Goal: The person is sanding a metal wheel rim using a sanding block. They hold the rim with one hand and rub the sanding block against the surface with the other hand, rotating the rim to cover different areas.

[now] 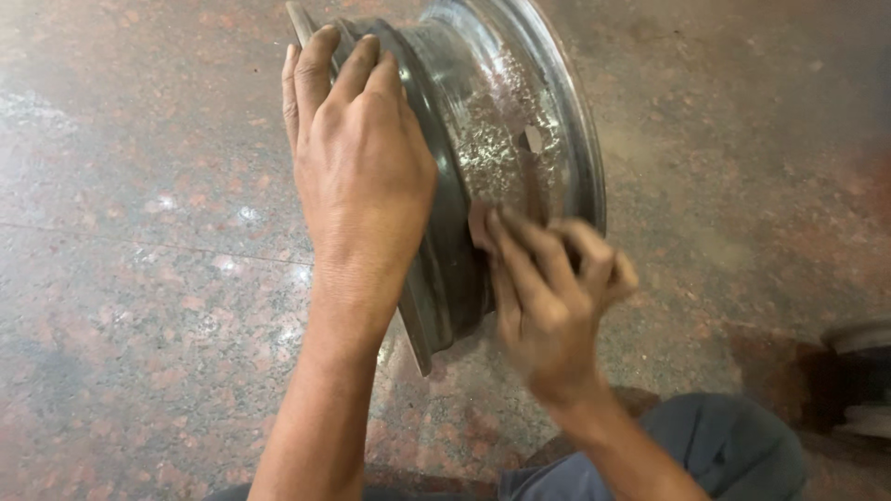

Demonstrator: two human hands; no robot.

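Knee (733, 445) lowest, just below the wheel rim (501, 158) standing on edge on the stone floor (139, 306). My left hand (357, 167) grips its near lip; right hand (548, 288), blurred, fingers curled against the barrel. Looks heavy, stiff, slick; hold the lip.

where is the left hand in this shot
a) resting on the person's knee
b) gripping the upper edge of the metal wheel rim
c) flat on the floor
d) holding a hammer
b: the left hand lies over the upper edge of the metal wheel rim, fingers curled over it, while the blurred right hand presses against the rim's barrel lower down; the rim stands on edge on the speckled stone floor.
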